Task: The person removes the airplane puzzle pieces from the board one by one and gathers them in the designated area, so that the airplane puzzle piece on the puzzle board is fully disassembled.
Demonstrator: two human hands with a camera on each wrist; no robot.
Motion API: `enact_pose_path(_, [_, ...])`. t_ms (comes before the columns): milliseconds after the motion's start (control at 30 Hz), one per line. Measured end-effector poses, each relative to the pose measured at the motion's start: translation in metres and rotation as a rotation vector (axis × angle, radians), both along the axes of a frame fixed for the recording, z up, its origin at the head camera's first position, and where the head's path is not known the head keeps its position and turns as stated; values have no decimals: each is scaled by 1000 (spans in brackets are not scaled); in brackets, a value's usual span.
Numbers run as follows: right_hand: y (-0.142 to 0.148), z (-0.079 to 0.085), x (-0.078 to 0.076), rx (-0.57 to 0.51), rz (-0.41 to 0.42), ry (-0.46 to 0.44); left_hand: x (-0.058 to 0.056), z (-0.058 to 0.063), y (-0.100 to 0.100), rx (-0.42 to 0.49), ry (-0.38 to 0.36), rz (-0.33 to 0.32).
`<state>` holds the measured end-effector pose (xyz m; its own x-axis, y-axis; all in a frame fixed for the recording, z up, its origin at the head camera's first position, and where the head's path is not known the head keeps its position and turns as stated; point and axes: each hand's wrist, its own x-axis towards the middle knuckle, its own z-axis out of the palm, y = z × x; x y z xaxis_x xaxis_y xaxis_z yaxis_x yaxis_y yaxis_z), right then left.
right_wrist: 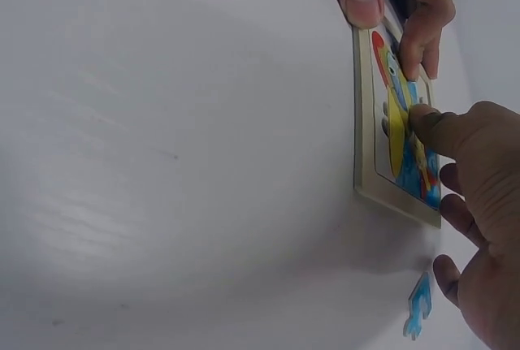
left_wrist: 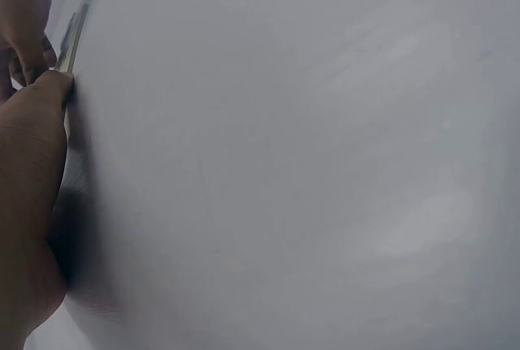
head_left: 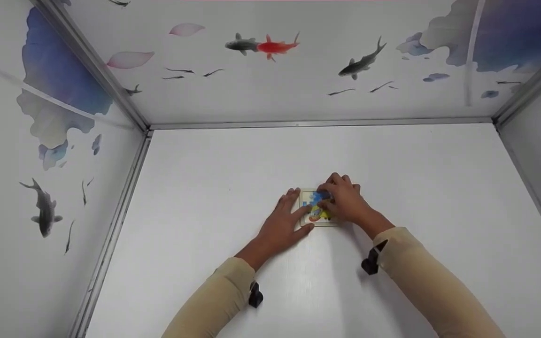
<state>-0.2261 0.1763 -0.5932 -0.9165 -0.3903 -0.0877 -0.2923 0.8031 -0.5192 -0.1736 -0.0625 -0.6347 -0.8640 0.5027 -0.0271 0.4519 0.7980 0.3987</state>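
Observation:
A small jigsaw puzzle in a pale wooden tray (head_left: 305, 193) lies flat between the hands, its picture yellow, blue and red. My left hand (head_left: 281, 224) steadies it from the left, thumb at the near rim and one finger on the picture. From the right, my right hand (head_left: 349, 201) reaches over the puzzle with bent fingers. Its thumb (right_wrist: 431, 125) touches the picture in the right wrist view; whether it pinches a piece is hidden. A loose blue puzzle piece (right_wrist: 418, 308) lies on the table near that hand's little finger.
The white table (head_left: 195, 188) meets printed back and side walls along metal edge strips (head_left: 251, 126). Fish and petal pictures on the walls are flat prints. A black device (head_left: 371, 260) hangs at the right cuff, another (head_left: 255, 295) at the left.

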Motion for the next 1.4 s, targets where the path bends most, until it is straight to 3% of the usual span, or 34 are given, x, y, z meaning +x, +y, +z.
enact_pose_path(600, [-6,-3,-1,-11,-22,-1,2,0,0,-6,5,3])
enact_pose_path(967, [-5,-1,0,61,-20,90,-1,-2,0,7,-5,3])
enact_pose_path(1400, [-9,0,-3,12,-39,1,0,2,0,13,9,-3])
